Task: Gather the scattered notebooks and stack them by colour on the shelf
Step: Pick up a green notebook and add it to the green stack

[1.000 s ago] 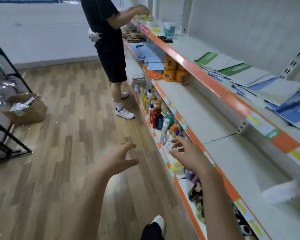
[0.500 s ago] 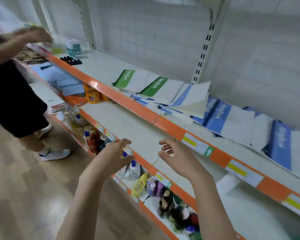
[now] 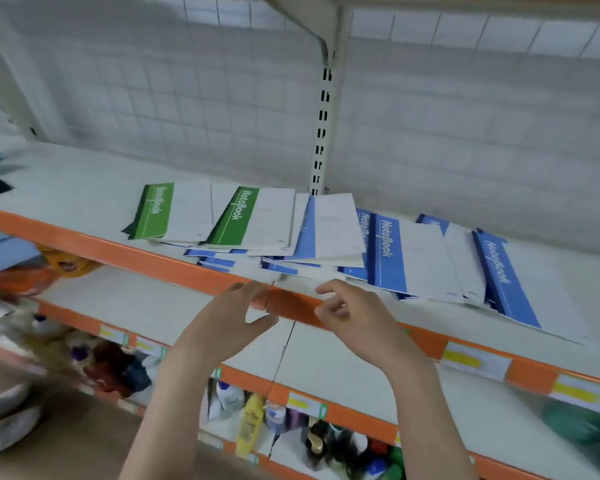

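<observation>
Head view: both hands are raised just short of the orange shelf edge [image 3: 174, 261]. Left hand [image 3: 232, 323] is held w/ fingers loosely spread, nothing gripped; right hand [image 3: 357, 320] is held w/ fingers slightly curled, thumb apart, also nothing held.

Notebooks lie scattered flat on the upper shelf: two green notebooks [image 3: 238, 220] at left, blue notebooks [image 3: 388, 254] fanned to the right, more blue ones tucked under the green, approx. at the front edge. One blue-spined notebook [image 3: 333, 226] sits tilted atop the pile.

Judged best: green pair to be lifted first, since they overlie blue covers; then blues to be squared up w/ both hands. Overhanging blue edges near the lip could be knocked off.

Bottles [image 3: 250, 420] crowd the lowest shelf below; an upright slotted post [image 3: 321, 133] stands behind the pile.
</observation>
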